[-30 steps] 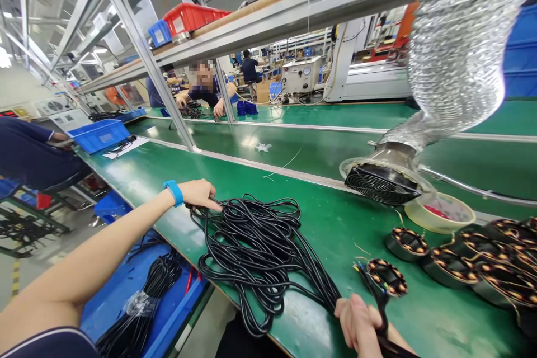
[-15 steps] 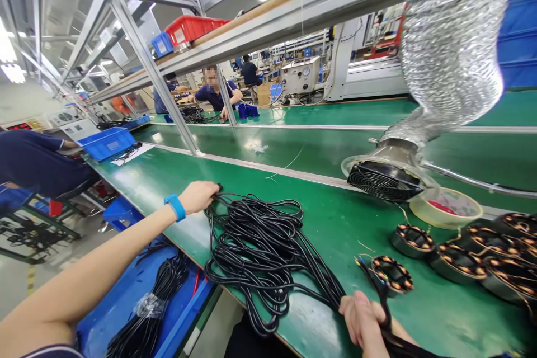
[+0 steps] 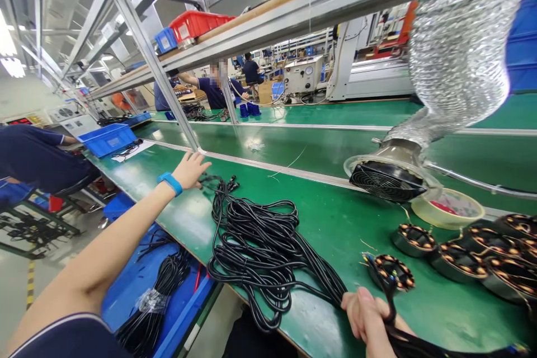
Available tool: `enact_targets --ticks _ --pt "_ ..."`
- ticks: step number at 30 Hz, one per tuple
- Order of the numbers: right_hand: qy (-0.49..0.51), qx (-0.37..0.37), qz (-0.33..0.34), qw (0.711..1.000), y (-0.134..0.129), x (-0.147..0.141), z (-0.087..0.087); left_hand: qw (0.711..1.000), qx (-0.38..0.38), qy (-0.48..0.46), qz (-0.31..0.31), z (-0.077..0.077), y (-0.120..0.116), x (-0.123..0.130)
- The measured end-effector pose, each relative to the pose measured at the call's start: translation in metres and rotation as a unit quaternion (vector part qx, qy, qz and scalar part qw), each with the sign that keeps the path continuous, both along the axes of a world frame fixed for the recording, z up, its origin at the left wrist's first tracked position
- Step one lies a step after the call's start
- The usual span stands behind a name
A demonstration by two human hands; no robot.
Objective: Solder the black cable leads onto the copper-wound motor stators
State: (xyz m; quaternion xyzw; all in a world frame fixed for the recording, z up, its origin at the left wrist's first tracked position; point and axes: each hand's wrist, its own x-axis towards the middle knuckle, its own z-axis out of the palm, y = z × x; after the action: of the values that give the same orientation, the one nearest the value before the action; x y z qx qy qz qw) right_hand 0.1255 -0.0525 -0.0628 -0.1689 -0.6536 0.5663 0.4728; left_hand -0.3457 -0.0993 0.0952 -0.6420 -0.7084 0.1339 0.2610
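A big tangle of black cables point(image 3: 255, 240) lies looped on the green workbench point(image 3: 319, 313). My right hand point(image 3: 369, 313) is closed around the cable bundle at the lower right, and the cable ends with stripped coloured wires stick out past it. My left hand point(image 3: 191, 170), below a blue wristband point(image 3: 171, 183), is open with its fingers apart, just left of the dark connector ends point(image 3: 229, 183) of the cables. A wound stator point(image 3: 392, 273) with copper coils rests beyond my right hand, partly behind the wire ends.
More stators point(image 3: 459, 260) crowd the right side beside a cream tape roll point(image 3: 447, 207). A fume fan point(image 3: 386, 182) hangs under a foil duct point(image 3: 461, 39). Below the bench's left edge, a blue bin point(image 3: 184, 319) holds tied cables. Co-workers sit at the far left and across the bench.
My left hand has let go of the cable ends and moved slightly left and up, fingers spreading. The connector ends now lie on the bench. My right hand keeps its grip.
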Motion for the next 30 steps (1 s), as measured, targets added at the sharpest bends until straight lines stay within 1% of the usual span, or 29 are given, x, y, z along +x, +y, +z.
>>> enact_targets --ticks 2,4,5,6,7,9,10,12,16,18,20,23,25,28,30 --pt "0.002 -0.011 -0.008 1.000 -0.001 -0.001 -0.001 0.992 -0.020 -0.108 -0.068 -0.014 -0.017 0.034" --pt "0.000 -0.022 -0.017 1.000 -0.001 -0.001 -0.002 0.962 -0.017 -0.242 -0.123 -0.035 -0.040 0.074" --pt "-0.001 -0.025 -0.020 0.999 -0.002 -0.002 -0.004 0.945 -0.032 -0.293 -0.138 -0.047 -0.052 0.092" --pt "-0.001 -0.028 -0.022 0.999 -0.002 -0.002 -0.005 0.934 -0.051 -0.324 -0.142 -0.058 -0.064 0.108" --pt "-0.001 -0.030 -0.024 0.999 -0.003 -0.003 -0.006 0.931 -0.058 -0.332 -0.140 -0.069 -0.075 0.119" --pt "-0.003 -0.034 -0.027 0.999 -0.003 -0.003 -0.009 0.934 -0.061 -0.329 -0.124 -0.086 -0.090 0.132" --pt "-0.004 -0.034 -0.029 0.999 -0.003 -0.003 -0.010 0.938 -0.060 -0.320 -0.117 -0.092 -0.094 0.134" --pt "-0.005 -0.034 -0.032 0.999 -0.002 -0.003 -0.011 0.945 -0.057 -0.304 -0.107 -0.098 -0.099 0.133" --pt "0.004 -0.039 -0.034 0.999 -0.002 -0.003 -0.010 0.955 -0.043 -0.270 -0.111 -0.103 -0.101 0.124" --pt "0.005 -0.041 -0.035 0.999 -0.002 -0.004 -0.008 0.964 -0.034 -0.244 -0.097 -0.104 -0.103 0.113" --pt "0.006 -0.042 -0.037 0.998 -0.003 -0.004 -0.006 0.974 -0.037 -0.211 -0.075 -0.105 -0.106 0.095" --pt "0.012 -0.046 -0.035 0.998 -0.004 -0.005 -0.003 0.984 -0.066 -0.153 -0.067 -0.099 -0.108 0.067" --pt "0.010 -0.049 -0.029 0.998 -0.004 -0.006 0.000 0.989 -0.065 -0.118 -0.063 -0.092 -0.105 0.055" --pt "-0.003 -0.051 -0.017 0.999 -0.003 -0.006 0.004 0.994 -0.046 -0.089 -0.041 -0.084 -0.093 0.050" --pt "-0.008 -0.052 -0.011 0.999 -0.003 -0.006 0.006 0.995 -0.050 -0.084 -0.024 -0.082 -0.083 0.051"
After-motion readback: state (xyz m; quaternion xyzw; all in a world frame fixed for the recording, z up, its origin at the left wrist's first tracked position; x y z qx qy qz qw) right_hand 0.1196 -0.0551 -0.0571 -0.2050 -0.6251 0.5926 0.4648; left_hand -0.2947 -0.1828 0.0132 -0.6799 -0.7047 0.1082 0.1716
